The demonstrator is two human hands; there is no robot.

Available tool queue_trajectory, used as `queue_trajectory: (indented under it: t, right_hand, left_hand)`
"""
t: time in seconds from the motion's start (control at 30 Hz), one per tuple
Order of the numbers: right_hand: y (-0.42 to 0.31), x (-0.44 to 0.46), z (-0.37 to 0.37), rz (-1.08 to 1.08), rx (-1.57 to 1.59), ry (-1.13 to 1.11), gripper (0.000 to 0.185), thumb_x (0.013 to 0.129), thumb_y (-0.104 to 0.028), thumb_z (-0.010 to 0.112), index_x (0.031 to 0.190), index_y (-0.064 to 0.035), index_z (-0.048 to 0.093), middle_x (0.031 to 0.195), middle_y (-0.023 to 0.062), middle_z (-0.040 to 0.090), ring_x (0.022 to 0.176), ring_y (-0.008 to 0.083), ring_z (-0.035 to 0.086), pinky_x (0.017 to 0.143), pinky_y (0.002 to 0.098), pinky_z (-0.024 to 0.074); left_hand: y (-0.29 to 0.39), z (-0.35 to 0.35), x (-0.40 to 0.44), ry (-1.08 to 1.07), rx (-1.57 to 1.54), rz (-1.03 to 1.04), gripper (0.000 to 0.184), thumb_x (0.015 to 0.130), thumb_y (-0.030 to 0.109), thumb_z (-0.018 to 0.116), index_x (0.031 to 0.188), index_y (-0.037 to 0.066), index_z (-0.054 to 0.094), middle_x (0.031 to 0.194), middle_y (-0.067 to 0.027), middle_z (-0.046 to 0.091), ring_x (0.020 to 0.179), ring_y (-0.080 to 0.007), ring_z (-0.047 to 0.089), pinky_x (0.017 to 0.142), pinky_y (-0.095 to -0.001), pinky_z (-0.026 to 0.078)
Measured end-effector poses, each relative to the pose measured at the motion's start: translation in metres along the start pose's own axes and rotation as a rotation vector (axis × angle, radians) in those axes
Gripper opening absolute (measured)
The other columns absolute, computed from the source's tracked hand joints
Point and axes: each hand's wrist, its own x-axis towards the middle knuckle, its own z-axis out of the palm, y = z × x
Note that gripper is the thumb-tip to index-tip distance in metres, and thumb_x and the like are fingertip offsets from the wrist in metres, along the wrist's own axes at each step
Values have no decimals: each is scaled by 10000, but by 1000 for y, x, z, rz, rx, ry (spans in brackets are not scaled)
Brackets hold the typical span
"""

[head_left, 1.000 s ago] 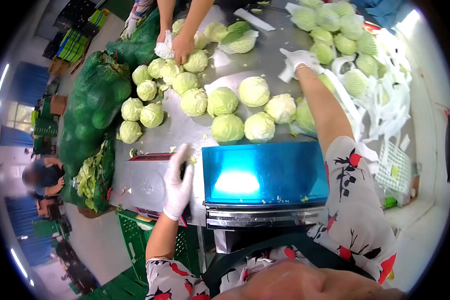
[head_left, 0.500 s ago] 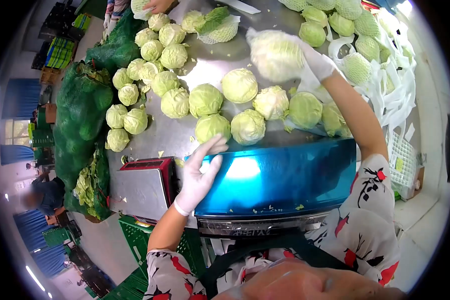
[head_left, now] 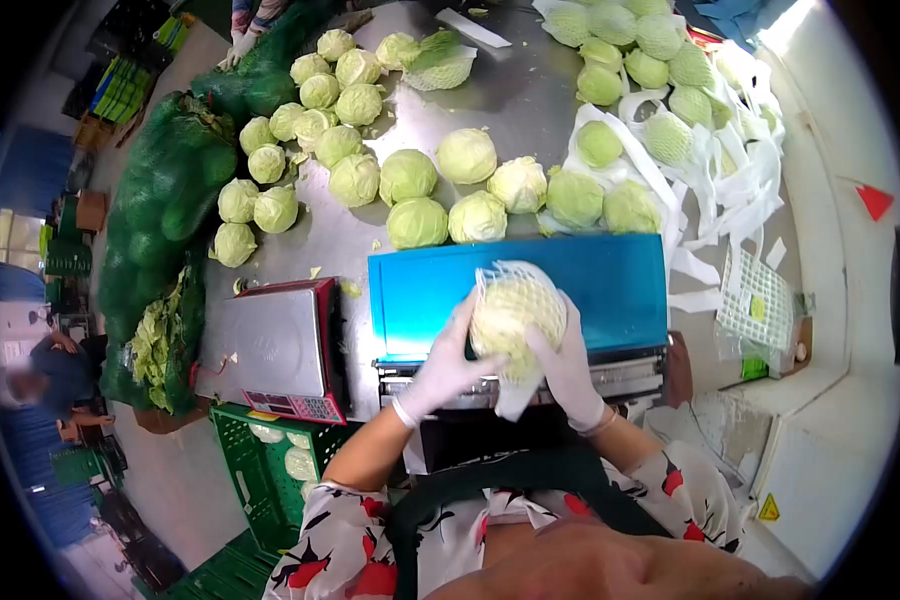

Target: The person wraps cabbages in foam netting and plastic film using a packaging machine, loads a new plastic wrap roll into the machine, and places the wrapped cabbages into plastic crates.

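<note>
Both hands have come together since half a second ago: we see the right hand (head_left: 570, 372), which was out over the counter (head_left: 420, 112) with a blurred cabbage, drawn in toward the body, and the left hand (head_left: 442, 368) shifted from the left end of the blue panel (head_left: 410, 315) to meet it. Between them we now have one cabbage (head_left: 505, 330), partly covered by a white foam net (head_left: 518, 288), held above the panel and close in front of the apron (head_left: 505, 480).

Neither hand is nearer; we find both touching, one on each flank. The fingers are clamped around the sides, with the thumbs on the side toward us; how the fingertips sit at the back we cannot tell. As we judge it, the relation that matters is the net's long axis, which runs away from the body, crossing the line between the hands: the mesh covers the far part of the cabbage, and a loose white strip (head_left: 515, 398) hangs at the near end between the wrists, clear of the fingers.
</note>
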Motion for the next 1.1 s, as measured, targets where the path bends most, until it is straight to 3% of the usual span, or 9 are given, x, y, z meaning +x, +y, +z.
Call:
queue_trajectory:
  t: [0.13, 0.2, 0.33, 0.53, 0.7, 0.8, 0.93, 1.03, 1.1]
  right_hand:
    - [-16, 3, -4, -80, -497, 66, 714, 961, -285, 690, 1447, 123, 363, 1429, 275, 462, 1316, 328, 475, 1127, 410, 361]
    - [-7, -6, -16, -49, -75, 98, 721, 956, -282, 693, 1456, 118, 362, 1416, 294, 470, 1319, 360, 464, 1126, 411, 359]
    - [-22, -65, -55, -408, -1028, 456, 687, 903, -361, 732, 1378, 65, 478, 1347, 255, 521, 1286, 394, 467, 1144, 484, 312]
    - [28, -113, -62, -206, -1505, 517, 651, 928, -490, 619, 1318, 26, 550, 1201, 225, 595, 1228, 382, 508, 1169, 549, 238]
    - [43, -81, -75, -211, -917, 338, 213, 945, -177, 640, 1095, -48, 722, 889, 81, 728, 856, 207, 657, 1033, 404, 399]
    - [-22, -108, -88, 45, -109, -36, 210, 931, -95, 665, 1086, 34, 723, 931, 50, 723, 900, 93, 646, 793, 242, 481]
    - [-123, -147, -126, 40, -224, -554, 126, 839, -24, 674, 906, 67, 730, 847, 92, 704, 823, 166, 644, 855, 320, 505]
    - [-177, -116, -131, -224, -144, -702, 236, 769, -14, 736, 995, 57, 734, 964, 140, 726, 935, 225, 661, 973, 354, 482]
    - [-184, -75, -111, -247, -277, -454, 568, 738, -64, 799, 1265, 46, 619, 1216, 194, 663, 1164, 277, 603, 1102, 368, 399]
  left_hand:
    - [-6, -13, -16, 48, 156, 75, 951, 839, 314, 781, 1565, -7, 257, 1516, -256, 399, 1418, -384, 391, 1196, -404, 292]
    - [-1, -18, -45, 283, 201, 84, 874, 820, 211, 781, 1545, 29, 328, 1353, -190, 548, 1208, -298, 552, 1063, -429, 429]
    - [-45, -35, -128, 613, 870, -17, 773, 801, 291, 805, 1455, 44, 476, 945, -75, 660, 997, -284, 571, 896, -425, 424]
    - [-67, 8, -151, 600, 813, -19, 808, 792, 303, 801, 1463, 12, 458, 946, -86, 685, 1020, -286, 575, 941, -452, 394]
    - [-76, 16, -132, 558, 267, -2, 548, 881, -22, 675, 1413, 63, 572, 872, -39, 677, 827, -158, 591, 839, -296, 483]
    - [-9, -22, -154, 223, -155, -17, 259, 926, 27, 652, 1170, 28, 739, 931, -54, 710, 842, -118, 607, 816, -261, 498]
    - [52, -77, -188, -287, -370, -5, 186, 935, 97, 676, 1076, 29, 776, 899, -58, 686, 811, -157, 629, 816, -303, 503]
    - [76, -67, -159, 10, -787, 258, 891, 814, 340, 833, 1506, -17, 400, 1413, -212, 546, 1275, -313, 560, 1083, -450, 419]
    - [64, -74, -91, 180, -214, 401, 1329, 670, 413, 922, 1603, -2, 72, 1651, -211, 176, 1524, -355, 213, 1234, -460, 185]
